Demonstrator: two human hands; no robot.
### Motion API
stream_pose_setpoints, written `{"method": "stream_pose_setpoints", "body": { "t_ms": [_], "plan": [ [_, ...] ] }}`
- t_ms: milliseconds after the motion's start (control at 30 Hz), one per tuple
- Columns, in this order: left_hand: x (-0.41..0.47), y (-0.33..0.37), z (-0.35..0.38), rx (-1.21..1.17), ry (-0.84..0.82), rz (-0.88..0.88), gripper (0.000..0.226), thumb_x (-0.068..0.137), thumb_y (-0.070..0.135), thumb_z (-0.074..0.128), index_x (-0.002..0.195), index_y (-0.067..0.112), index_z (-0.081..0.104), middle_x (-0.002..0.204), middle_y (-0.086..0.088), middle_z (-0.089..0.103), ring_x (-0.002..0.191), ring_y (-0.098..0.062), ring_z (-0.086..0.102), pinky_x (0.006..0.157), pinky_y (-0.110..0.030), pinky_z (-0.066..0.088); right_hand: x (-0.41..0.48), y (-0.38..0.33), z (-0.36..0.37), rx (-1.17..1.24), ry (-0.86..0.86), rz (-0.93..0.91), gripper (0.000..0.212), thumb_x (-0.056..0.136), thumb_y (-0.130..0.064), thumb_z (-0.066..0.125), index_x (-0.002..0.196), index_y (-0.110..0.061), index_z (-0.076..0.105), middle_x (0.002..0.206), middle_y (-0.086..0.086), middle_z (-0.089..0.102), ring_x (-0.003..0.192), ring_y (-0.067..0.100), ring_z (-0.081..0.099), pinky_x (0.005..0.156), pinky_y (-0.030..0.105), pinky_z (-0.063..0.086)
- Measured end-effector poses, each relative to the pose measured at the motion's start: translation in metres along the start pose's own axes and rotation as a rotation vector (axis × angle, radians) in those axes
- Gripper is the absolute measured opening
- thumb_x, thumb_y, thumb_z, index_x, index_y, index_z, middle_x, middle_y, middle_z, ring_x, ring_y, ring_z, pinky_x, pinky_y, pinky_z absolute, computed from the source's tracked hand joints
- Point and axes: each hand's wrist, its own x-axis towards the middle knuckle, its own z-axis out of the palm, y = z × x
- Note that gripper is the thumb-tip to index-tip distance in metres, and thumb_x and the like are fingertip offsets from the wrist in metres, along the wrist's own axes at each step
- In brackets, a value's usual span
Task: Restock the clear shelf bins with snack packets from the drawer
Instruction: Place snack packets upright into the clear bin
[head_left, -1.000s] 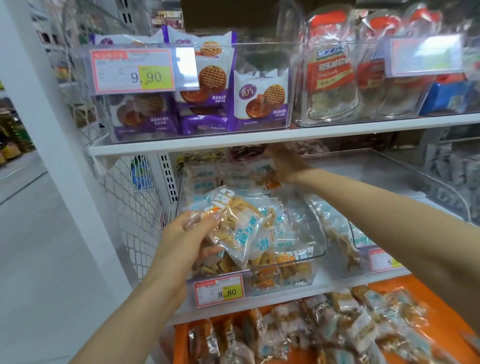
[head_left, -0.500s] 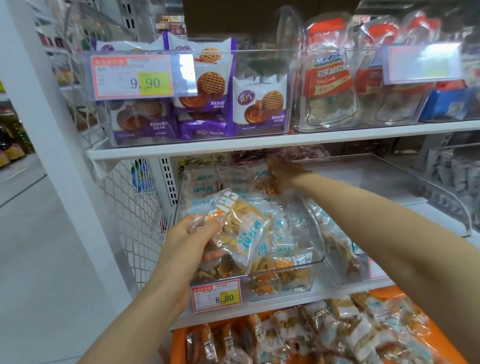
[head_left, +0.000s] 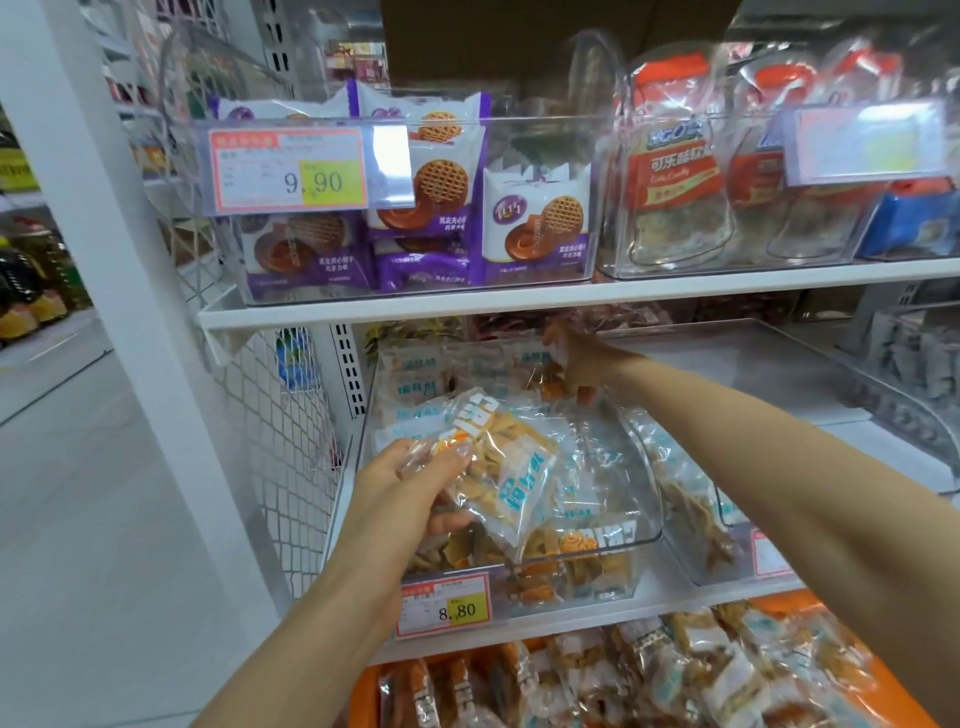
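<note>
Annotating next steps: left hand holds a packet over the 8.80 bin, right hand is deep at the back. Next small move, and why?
Likely the right hand seats the rear packet it grips in the back row, then releases; the left hand holds the next packet above the clear bin, whose front is only part full.

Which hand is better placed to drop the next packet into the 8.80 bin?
Left, probably. The left hand grips a snack packet just above the clear bin's open front; the right hand is deep at the bin's back among packets, its grip unclear.
</note>
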Motion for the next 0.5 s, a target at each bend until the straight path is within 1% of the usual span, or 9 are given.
{"method": "stream_pose_setpoints", "body": {
  "t_ms": [100, 200, 267, 300, 367, 400, 433, 467, 500],
  "plan": [
    [0.000, 0.000, 0.002, -0.015, 0.001, 0.002, 0.013, 0.084, 0.027, 0.065, 0.095, 0.019, 0.066, 0.078, 0.003, 0.074, 0.074, -0.015, 0.069, 0.093, -0.046, 0.049, 0.003, 0.002, 0.004, -0.026, 0.072, 0.003, 0.058, 0.078, 0.012, 0.063, 0.123, -0.016, 0.039, 0.115, 0.011, 0.047, 0.079, 0.034, 0.065, 0.044, 0.033, 0.055],
    [0.001, 0.000, 0.005, -0.029, -0.011, -0.011, 0.016, 0.084, 0.025, 0.065, 0.098, 0.018, 0.066, 0.080, 0.003, 0.074, 0.071, -0.014, 0.069, 0.093, -0.044, 0.049, 0.005, 0.002, 0.009, -0.074, 0.137, 0.022, 0.046, 0.082, 0.002, 0.064, 0.118, -0.015, 0.040, 0.112, 0.016, 0.053, 0.077, 0.032, 0.065, 0.046, 0.036, 0.056],
    [0.003, 0.001, 0.004, -0.039, -0.018, -0.027, 0.018, 0.085, 0.024, 0.066, 0.101, 0.017, 0.065, 0.086, 0.002, 0.074, 0.070, -0.014, 0.070, 0.096, -0.045, 0.047, 0.002, -0.002, 0.007, -0.092, 0.133, 0.044, 0.043, 0.084, -0.009, 0.065, 0.118, -0.015, 0.040, 0.117, 0.015, 0.053, 0.080, 0.032, 0.065, 0.055, 0.040, 0.058],
    [0.004, 0.002, 0.003, -0.050, -0.027, -0.037, 0.019, 0.084, 0.023, 0.066, 0.102, 0.016, 0.064, 0.091, 0.000, 0.074, 0.073, -0.016, 0.071, 0.099, -0.047, 0.044, -0.001, -0.005, 0.004, -0.146, 0.137, 0.051, 0.043, 0.085, -0.016, 0.066, 0.120, -0.015, 0.041, 0.121, 0.013, 0.051, 0.087, 0.032, 0.065, 0.062, 0.041, 0.058],
    [0.007, 0.001, 0.002, -0.088, -0.054, -0.056, 0.025, 0.084, 0.016, 0.067, 0.107, 0.014, 0.060, 0.100, -0.007, 0.072, 0.080, -0.022, 0.072, 0.099, -0.046, 0.045, -0.018, -0.010, -0.003, -0.372, 0.230, 0.011, 0.037, 0.087, -0.023, 0.063, 0.121, -0.014, 0.049, 0.125, 0.011, 0.053, 0.106, 0.033, 0.058, 0.077, 0.035, 0.049],
    [0.007, 0.000, 0.002, -0.118, -0.070, -0.058, 0.026, 0.084, 0.010, 0.066, 0.109, 0.011, 0.058, 0.102, -0.011, 0.071, 0.083, -0.024, 0.071, 0.094, -0.044, 0.050, -0.031, -0.013, -0.006, -0.414, 0.315, -0.068, 0.029, 0.089, -0.020, 0.059, 0.116, -0.012, 0.055, 0.123, 0.012, 0.056, 0.108, 0.031, 0.056, 0.078, 0.030, 0.044],
    [0.007, 0.000, 0.001, -0.149, -0.085, -0.053, 0.027, 0.084, 0.005, 0.065, 0.109, 0.009, 0.057, 0.103, -0.013, 0.070, 0.087, -0.025, 0.071, 0.088, -0.041, 0.054, -0.046, -0.016, -0.009, -0.370, 0.392, -0.165, 0.020, 0.090, -0.016, 0.057, 0.108, -0.008, 0.061, 0.115, 0.013, 0.062, 0.103, 0.028, 0.059, 0.074, 0.025, 0.040],
    [0.006, -0.001, 0.002, -0.175, -0.097, -0.049, 0.029, 0.083, 0.001, 0.064, 0.110, 0.008, 0.056, 0.102, -0.013, 0.070, 0.090, -0.025, 0.070, 0.084, -0.040, 0.055, -0.066, -0.019, -0.011, -0.196, 0.424, -0.230, 0.016, 0.090, -0.013, 0.058, 0.101, -0.004, 0.065, 0.103, 0.014, 0.066, 0.090, 0.023, 0.062, 0.068, 0.024, 0.040],
    [0.004, -0.002, 0.002, -0.197, -0.108, -0.048, 0.031, 0.083, -0.002, 0.063, 0.112, 0.007, 0.055, 0.103, -0.013, 0.070, 0.093, -0.025, 0.069, 0.084, -0.040, 0.055, -0.089, -0.025, -0.012, 0.092, 0.383, -0.237, 0.017, 0.090, -0.014, 0.060, 0.096, 0.000, 0.067, 0.089, 0.013, 0.068, 0.074, 0.017, 0.062, 0.061, 0.022, 0.040]
  ]
}}
